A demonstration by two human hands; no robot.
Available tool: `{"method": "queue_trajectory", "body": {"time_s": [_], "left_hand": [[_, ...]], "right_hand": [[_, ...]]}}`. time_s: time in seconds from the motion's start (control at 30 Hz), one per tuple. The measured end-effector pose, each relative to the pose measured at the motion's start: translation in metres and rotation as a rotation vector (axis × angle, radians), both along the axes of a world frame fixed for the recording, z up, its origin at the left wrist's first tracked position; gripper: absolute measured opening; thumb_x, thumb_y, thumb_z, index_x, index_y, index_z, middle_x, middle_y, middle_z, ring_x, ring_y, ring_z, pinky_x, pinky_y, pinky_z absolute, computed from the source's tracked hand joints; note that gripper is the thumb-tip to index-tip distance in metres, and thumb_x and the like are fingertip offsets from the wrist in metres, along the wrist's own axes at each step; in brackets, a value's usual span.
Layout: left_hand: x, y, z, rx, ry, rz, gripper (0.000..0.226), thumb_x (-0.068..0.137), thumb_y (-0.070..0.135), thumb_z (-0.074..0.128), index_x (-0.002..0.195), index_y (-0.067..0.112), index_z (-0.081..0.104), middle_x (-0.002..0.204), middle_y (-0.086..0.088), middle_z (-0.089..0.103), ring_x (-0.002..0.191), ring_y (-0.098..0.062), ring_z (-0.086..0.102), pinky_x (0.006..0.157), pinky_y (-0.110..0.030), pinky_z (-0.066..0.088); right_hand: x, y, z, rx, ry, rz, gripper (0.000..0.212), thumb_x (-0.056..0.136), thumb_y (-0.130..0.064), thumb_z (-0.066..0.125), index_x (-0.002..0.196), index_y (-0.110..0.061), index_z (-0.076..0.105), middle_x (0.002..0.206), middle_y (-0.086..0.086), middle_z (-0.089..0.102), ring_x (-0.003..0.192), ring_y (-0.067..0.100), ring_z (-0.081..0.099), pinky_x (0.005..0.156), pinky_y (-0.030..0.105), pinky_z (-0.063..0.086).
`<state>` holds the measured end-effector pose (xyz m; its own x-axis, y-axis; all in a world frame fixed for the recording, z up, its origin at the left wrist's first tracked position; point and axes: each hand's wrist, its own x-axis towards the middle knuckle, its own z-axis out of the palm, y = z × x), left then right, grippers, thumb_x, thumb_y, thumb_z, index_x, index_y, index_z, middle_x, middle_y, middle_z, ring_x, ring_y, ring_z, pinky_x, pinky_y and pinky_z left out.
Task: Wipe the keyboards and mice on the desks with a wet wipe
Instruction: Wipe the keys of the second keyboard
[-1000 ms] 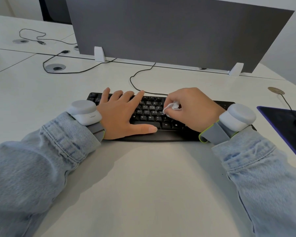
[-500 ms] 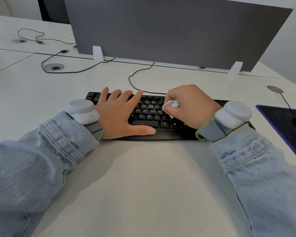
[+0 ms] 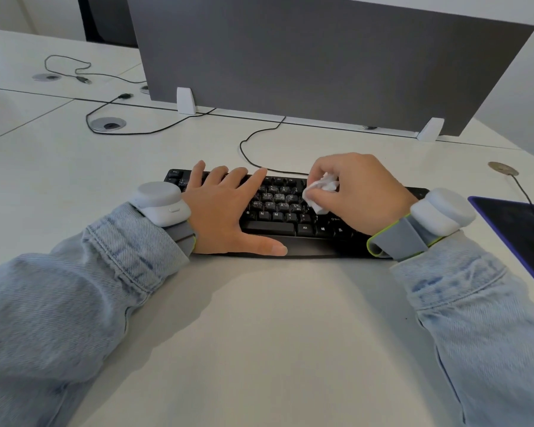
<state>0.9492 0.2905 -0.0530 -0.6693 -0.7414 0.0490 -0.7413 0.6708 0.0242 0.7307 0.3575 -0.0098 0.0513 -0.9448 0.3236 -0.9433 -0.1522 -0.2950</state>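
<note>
Two hands at the black keyboard (image 3: 278,218), mid-frame on the white surface (image 3: 259,318). Left hand (image 3: 225,211) lies flat on the left keys, fingers straight and spread, thumb along the front edge. Right hand (image 3: 355,192) has its fingers curled round a crumpled white wet wipe (image 3: 321,192), pressing it onto the keys right of centre. A dark mouse pad (image 3: 515,238) sits at the right edge.

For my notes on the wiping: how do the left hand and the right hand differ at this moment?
The left hand lies flat with spread fingers on the keyboard, holding nothing; the right hand is curled, pinching a crumpled wet wipe. The left covers the keyboard's left part, the right its right part. Both wear grey wrist devices.
</note>
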Motion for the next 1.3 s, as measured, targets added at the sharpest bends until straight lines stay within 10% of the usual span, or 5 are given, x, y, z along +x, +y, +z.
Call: {"method": "queue_trajectory", "body": {"time_s": [1.3], "left_hand": [[0.003, -0.008, 0.003, 0.009, -0.018, -0.055, 0.152, 0.035, 0.108, 0.029, 0.157, 0.028, -0.016, 0.153, 0.010, 0.027, 0.142, -0.026, 0.027, 0.121, -0.061, -0.005]], "right_hand": [[0.006, -0.044, 0.000, 0.070, 0.172, -0.063, 0.009, 0.088, -0.021, 0.059, 0.089, -0.017, 0.068, 0.088, -0.007, 0.056, 0.085, 0.013, 0.048, 0.067, 0.025, 0.032]]}}
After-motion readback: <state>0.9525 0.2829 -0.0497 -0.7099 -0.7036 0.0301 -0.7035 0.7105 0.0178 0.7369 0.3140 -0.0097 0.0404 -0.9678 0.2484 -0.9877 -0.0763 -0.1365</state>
